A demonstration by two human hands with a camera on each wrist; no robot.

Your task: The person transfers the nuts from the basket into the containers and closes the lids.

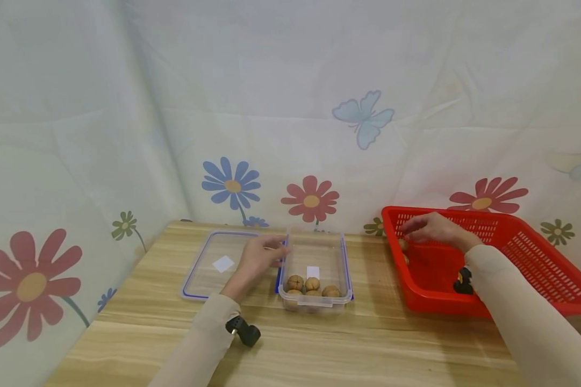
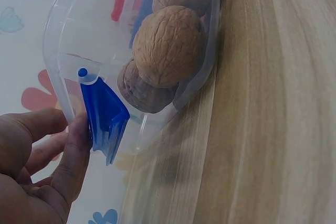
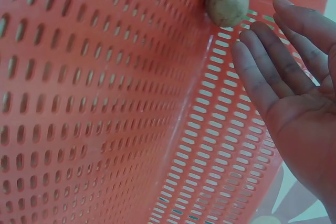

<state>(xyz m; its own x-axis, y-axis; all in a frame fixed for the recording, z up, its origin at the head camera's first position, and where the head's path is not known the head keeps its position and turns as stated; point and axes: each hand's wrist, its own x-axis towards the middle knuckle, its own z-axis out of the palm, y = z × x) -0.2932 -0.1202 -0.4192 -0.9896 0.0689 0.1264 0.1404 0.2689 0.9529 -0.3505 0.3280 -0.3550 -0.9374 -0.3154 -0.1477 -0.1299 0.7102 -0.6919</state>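
A clear plastic food container [image 1: 314, 252] with blue latches stands on the table, several walnuts [image 1: 331, 291] gathered at its near end. My left hand [image 1: 263, 255] holds its left rim between thumb and fingers, beside a blue latch [image 2: 105, 111] that hangs down in the left wrist view. Over at the right, my right hand [image 1: 437, 230] is inside a red plastic basket [image 1: 430, 269], fingers extended and nothing held. Close to those fingertips, walnuts [image 3: 228, 1] lie by the basket's left wall, apart from the hand.
Left of the container lies its clear lid [image 1: 205, 274] with a blue seal, partly behind the left hand. A flower-printed curtain [image 1: 280, 134] hangs behind the wooden table [image 1: 290, 349]. The basket's walls are slotted and rise around the right hand.
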